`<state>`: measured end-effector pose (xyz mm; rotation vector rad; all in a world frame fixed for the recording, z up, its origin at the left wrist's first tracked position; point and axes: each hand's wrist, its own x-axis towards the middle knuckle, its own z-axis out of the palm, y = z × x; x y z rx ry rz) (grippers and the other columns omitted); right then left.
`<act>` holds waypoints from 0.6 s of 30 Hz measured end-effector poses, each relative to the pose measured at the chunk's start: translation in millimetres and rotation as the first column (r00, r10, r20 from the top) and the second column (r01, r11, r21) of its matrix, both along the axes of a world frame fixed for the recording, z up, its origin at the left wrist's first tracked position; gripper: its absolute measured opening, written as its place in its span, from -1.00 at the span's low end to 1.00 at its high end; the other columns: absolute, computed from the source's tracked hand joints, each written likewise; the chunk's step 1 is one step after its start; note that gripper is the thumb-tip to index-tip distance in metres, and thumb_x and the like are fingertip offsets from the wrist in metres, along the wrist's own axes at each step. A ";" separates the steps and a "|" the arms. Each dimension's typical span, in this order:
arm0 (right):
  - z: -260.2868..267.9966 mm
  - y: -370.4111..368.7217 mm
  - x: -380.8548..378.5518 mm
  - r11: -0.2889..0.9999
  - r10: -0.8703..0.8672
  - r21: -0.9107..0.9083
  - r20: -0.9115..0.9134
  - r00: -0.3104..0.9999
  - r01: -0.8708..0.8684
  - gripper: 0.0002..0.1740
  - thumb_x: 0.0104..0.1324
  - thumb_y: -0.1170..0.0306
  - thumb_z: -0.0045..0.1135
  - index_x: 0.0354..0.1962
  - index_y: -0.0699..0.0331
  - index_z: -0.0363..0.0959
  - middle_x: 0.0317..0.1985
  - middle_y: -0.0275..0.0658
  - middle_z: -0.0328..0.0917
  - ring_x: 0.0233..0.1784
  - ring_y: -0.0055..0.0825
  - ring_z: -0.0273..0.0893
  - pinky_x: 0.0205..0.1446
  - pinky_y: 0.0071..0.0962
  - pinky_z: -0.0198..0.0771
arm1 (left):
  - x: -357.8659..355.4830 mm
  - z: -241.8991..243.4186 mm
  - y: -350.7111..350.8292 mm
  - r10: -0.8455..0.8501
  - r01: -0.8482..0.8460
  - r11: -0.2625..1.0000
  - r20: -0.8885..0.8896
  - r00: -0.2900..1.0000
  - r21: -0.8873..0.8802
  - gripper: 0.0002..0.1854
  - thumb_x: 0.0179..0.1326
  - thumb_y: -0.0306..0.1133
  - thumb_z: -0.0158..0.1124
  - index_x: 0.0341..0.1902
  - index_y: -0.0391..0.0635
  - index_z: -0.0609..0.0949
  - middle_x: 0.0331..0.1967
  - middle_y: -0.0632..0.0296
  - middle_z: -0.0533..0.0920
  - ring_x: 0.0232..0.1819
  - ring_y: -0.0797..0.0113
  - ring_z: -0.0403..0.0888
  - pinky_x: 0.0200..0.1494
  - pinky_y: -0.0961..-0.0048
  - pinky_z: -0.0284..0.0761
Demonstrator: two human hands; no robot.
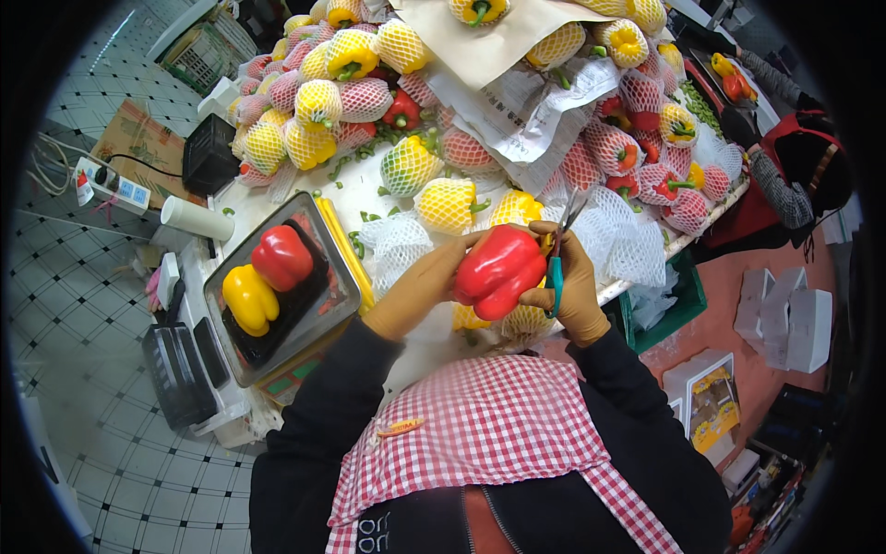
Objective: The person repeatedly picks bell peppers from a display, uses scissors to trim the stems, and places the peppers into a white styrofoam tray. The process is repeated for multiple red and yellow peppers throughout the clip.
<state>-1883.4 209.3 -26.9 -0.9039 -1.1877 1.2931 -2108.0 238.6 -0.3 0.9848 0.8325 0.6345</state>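
Observation:
My left hand [422, 280], in a tan glove, holds a large red bell pepper [500, 273] over the table. Scissors with teal handles [556, 277] are in my gloved right hand [576, 287], their blades pointing up and away from me. The right thumb lies close to the pepper's side; whether it presses on it I cannot tell. The pepper hides its own stem end and the left fingertips. Left of my hands, a metal tray [346, 291] carries a black foam tray [304, 305] with a yellow bell pepper [250, 299] and a red bell pepper [282, 257] on it.
Peppers in foam nets [318, 104] are heaped at the back, partly under brown paper [477, 48] and newspaper [526, 124]. Loose foam nets [616, 232] and cut green stems lie about. A green crate [664, 311] stands at right. Another person [796, 173] works at far right.

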 end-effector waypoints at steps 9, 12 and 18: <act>17.8 -8.8 -5.0 0.998 0.052 0.018 0.253 0.966 -0.058 0.04 -0.27 0.34 0.69 0.19 0.31 0.27 0.18 -0.20 0.42 0.24 -0.42 0.37 0.35 -0.38 0.26 | -5.1 14.0 1.7 -0.112 0.194 0.927 -0.257 0.960 0.320 -0.28 0.41 0.07 -0.02 0.46 -0.17 0.20 0.31 0.03 0.39 0.35 0.22 0.33 0.32 0.36 0.28; 19.4 -7.7 -10.2 0.999 0.038 0.021 0.366 0.930 -0.049 0.01 -0.22 0.39 0.66 0.20 0.33 0.26 0.14 -0.20 0.43 0.22 -0.43 0.39 0.32 -0.40 0.28 | -1.4 13.2 -0.2 -0.060 0.246 0.885 -0.426 0.903 0.397 -0.24 0.40 0.05 0.04 0.46 -0.21 0.16 0.30 -0.03 0.40 0.35 0.14 0.33 0.36 0.36 0.22; 18.4 6.4 -3.1 0.974 0.065 -0.221 0.097 0.993 -0.042 -0.16 0.02 0.15 0.51 0.17 0.35 0.31 0.00 -0.17 0.53 0.06 -0.48 0.48 0.21 -0.48 0.35 | -2.6 14.6 -5.7 -0.184 0.340 0.847 -0.375 0.908 0.407 -0.20 0.39 0.04 0.07 0.50 -0.20 0.06 0.43 -0.09 0.21 0.46 0.12 0.14 0.45 0.33 0.05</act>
